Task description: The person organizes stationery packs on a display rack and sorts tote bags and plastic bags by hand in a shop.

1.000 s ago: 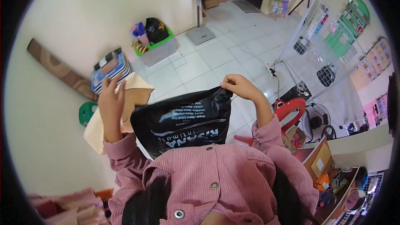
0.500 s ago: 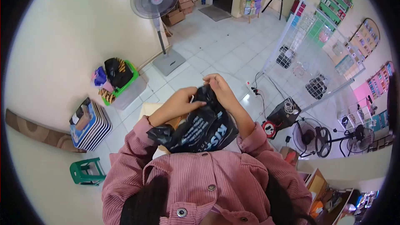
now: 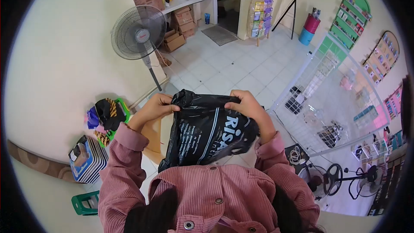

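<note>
A black plastic bag (image 3: 207,129) with white and light blue lettering hangs stretched out in front of my chest. My left hand (image 3: 157,107) pinches its upper left corner between thumb and fingers. On the other side, my right hand (image 3: 248,105) grips the top edge near the upper right. The bag's mouth looks folded or rolled along the top between the hands. Behind the bag on the left shows a tan surface (image 3: 152,140), mostly covered by it.
A standing fan (image 3: 142,36) is ahead left. Left are a bin (image 3: 125,108) of cloths, stacked boards (image 3: 88,162) and a green stool (image 3: 86,203). Right are a white wire grid rack (image 3: 323,99), more fans (image 3: 332,179) and a coiled cable (image 3: 296,154).
The bag has gone from bunched up to spread wide and raised. My hands have moved apart, left hand leftward and right hand rightward. The head view has tilted up towards the room.
</note>
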The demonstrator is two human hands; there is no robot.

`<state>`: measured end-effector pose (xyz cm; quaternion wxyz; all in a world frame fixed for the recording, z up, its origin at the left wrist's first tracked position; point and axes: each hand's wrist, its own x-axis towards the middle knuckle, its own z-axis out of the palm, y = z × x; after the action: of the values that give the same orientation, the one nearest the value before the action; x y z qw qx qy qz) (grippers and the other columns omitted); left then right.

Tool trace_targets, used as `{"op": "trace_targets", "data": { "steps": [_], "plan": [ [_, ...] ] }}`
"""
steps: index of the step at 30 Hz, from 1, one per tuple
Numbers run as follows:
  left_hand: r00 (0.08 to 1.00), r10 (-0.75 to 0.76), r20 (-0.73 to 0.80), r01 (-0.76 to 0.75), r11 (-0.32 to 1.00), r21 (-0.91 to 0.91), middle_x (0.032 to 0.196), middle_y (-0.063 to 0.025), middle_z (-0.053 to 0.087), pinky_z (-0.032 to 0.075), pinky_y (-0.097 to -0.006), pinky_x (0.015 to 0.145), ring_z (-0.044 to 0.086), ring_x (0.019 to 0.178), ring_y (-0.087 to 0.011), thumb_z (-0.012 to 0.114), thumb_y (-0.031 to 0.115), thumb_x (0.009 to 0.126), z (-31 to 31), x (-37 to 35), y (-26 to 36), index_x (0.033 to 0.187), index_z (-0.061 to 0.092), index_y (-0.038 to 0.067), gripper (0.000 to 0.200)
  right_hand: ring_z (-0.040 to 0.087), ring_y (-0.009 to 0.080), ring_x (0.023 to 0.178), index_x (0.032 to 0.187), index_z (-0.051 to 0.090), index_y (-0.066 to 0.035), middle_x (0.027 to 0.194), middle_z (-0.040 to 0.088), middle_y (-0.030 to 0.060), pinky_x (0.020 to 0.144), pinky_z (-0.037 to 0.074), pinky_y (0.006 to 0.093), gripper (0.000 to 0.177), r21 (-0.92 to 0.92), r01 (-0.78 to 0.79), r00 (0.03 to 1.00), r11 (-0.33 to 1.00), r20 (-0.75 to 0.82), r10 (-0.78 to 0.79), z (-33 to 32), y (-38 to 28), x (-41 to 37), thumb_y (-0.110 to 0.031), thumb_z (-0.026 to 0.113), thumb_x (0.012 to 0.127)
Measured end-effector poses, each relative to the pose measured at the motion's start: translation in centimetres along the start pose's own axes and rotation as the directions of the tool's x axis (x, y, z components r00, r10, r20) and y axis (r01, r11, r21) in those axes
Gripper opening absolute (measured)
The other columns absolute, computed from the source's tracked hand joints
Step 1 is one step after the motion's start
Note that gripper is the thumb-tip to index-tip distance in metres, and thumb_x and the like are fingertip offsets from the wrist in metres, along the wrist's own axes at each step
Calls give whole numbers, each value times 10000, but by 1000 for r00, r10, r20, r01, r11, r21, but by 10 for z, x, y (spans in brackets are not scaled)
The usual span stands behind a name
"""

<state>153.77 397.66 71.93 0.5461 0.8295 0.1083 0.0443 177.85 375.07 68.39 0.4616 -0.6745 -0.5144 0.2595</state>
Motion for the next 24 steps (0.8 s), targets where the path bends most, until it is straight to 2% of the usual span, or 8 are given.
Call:
{"op": "trace_targets", "data": {
  "steps": [5,8,12,13,17,20,21,24],
  "plan": [
    [991,-96,94,89,993,72,600,76,398,284,-230,487,352,559,-26,584,195,920,-36,94,-16,765,623,21,236,347,76,561,687,501,-7,558,386,7,501,318,270,359,-66,133,990,989,-32,-135,-68,36,75,-279,643,873],
    [986,-125,113,137,986,-98,615,88,392,275,-234,484,349,582,-19,533,256,951,-63,173,-31,807,632,37,280,366,138,555,707,509,21,568,402,97,533,355,315,416,-157,118,991,980,-51,-128,-111,55,125,-333,555,921],
    [1000,14,-26,-15,999,-33,759,57,494,306,-220,494,367,582,-25,527,249,940,-72,287,-30,1175,579,81,293,476,331,583,720,546,21,640,511,202,590,393,386,442,-369,85,989,926,-81,-123,-181,55,176,-374,525,918],
    [967,235,-95,-229,971,73,841,33,525,355,-211,524,426,607,-46,564,184,907,-70,314,-28,1341,442,127,454,485,352,599,720,551,19,648,518,208,593,394,392,441,-422,79,990,903,-74,-121,-197,57,188,-377,527,914],
    [942,334,-22,-335,937,-100,940,-21,574,388,-206,590,496,674,-76,601,2,836,-59,396,-7,1285,466,105,480,491,375,607,708,549,15,633,512,213,587,389,400,452,-515,-41,994,856,-109,-18,-244,77,220,-400,560,887],
    [855,519,9,-512,842,168,820,-20,552,385,-228,564,483,640,-74,550,-25,825,-69,454,-22,1220,504,88,414,470,368,589,704,540,16,626,506,211,574,384,395,458,-482,-110,983,869,-180,24,-270,104,254,-407,580,875],
    [875,479,65,-480,842,248,791,-118,610,452,-306,610,556,606,-224,556,29,768,-81,465,-10,1149,550,129,394,462,366,583,704,539,16,625,505,210,569,383,394,459,-465,-123,980,877,-198,32,-280,114,267,-409,586,871],
    [908,408,93,-414,843,343,745,-118,592,449,-341,604,553,598,-260,559,66,737,-101,497,-12,1138,552,127,405,447,340,565,711,539,17,614,498,204,559,381,387,444,-474,-92,988,875,-155,20,-303,134,305,-393,596,871]
  ]
}}
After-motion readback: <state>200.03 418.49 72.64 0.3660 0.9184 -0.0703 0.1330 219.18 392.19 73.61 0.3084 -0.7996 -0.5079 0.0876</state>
